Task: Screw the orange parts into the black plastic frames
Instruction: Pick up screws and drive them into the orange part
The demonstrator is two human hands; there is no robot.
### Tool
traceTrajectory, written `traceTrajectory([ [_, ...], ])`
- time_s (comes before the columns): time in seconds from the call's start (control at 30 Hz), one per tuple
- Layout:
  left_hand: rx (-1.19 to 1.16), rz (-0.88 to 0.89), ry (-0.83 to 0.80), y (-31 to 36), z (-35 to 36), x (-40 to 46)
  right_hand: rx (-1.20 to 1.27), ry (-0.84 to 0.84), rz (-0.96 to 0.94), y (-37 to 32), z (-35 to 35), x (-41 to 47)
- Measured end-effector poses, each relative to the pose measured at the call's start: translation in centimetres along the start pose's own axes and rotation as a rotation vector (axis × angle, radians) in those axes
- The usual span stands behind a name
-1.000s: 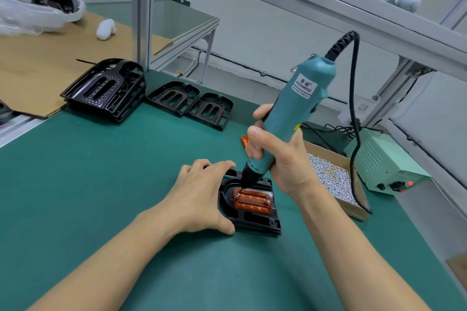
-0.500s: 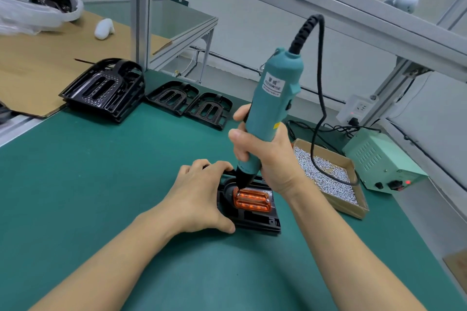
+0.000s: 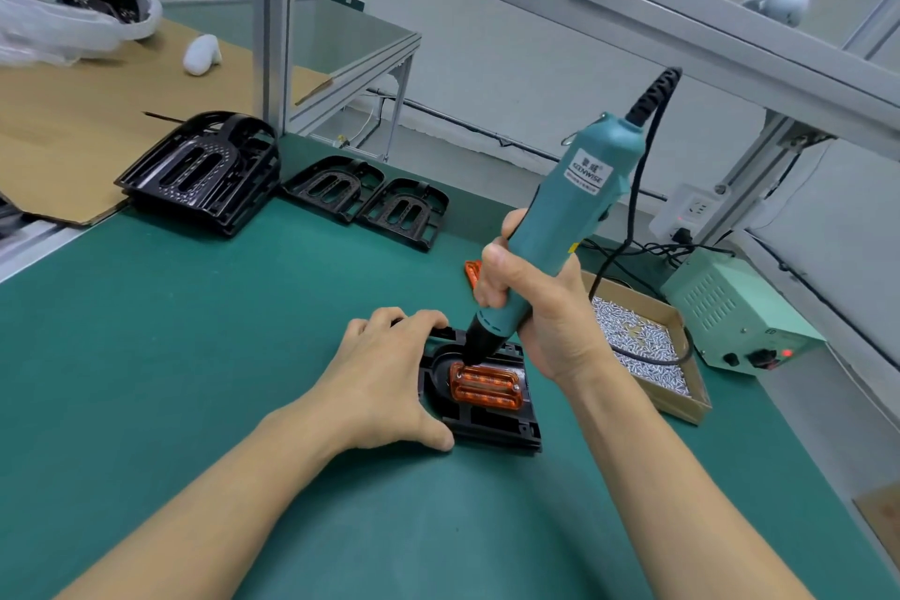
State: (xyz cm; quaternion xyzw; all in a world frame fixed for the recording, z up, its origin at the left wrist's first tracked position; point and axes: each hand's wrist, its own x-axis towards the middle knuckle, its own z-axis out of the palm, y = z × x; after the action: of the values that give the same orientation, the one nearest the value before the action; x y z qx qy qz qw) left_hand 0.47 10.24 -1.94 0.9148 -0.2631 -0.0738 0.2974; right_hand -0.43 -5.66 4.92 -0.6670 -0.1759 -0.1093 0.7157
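A black plastic frame (image 3: 492, 424) lies on the green mat with an orange part (image 3: 487, 386) seated in its middle. My left hand (image 3: 384, 380) grips the frame's left edge, thumb at the front corner and fingers over the far rim. My right hand (image 3: 540, 307) grips a teal electric screwdriver (image 3: 565, 229), tilted with its black tip at the orange part's far left corner. The bit itself is hidden by the tool's nose. Another orange part (image 3: 471, 272) peeks out behind my right hand.
A cardboard tray of small silver screws (image 3: 647, 356) sits right of the frame, with a green power supply (image 3: 740, 312) beyond it. A stack of black frames (image 3: 204, 171) and two single frames (image 3: 365, 200) lie at the back left. An aluminium post (image 3: 270, 24) rises behind them.
The screwdriver swung from leaning right to nearly upright, then tilted right again. Its tip stays at the orange part's far left corner. My left hand has not moved.
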Motion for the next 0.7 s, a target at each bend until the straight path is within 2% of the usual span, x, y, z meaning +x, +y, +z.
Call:
traceTrajectory([
  [0.13,0.007,0.010,-0.006,-0.1,-0.1,-0.1,0.029,-0.104,0.021,-0.2,0.2,-0.1],
  [0.23,0.002,0.008,-0.008,-0.1,-0.1,-0.1,0.037,-0.105,0.026,-0.4,0.3,0.0],
  [0.3,-0.007,0.003,-0.010,-0.2,-0.1,-0.1,0.033,-0.037,0.008,-0.3,0.3,-0.1],
  [0.47,0.024,-0.010,-0.006,-0.1,0.0,-0.1,0.031,0.332,-0.063,0.3,0.5,-1.2],
  [0.7,0.074,0.098,0.005,0.1,-0.3,0.1,-0.149,0.306,-0.146,-3.7,0.4,0.2],
])
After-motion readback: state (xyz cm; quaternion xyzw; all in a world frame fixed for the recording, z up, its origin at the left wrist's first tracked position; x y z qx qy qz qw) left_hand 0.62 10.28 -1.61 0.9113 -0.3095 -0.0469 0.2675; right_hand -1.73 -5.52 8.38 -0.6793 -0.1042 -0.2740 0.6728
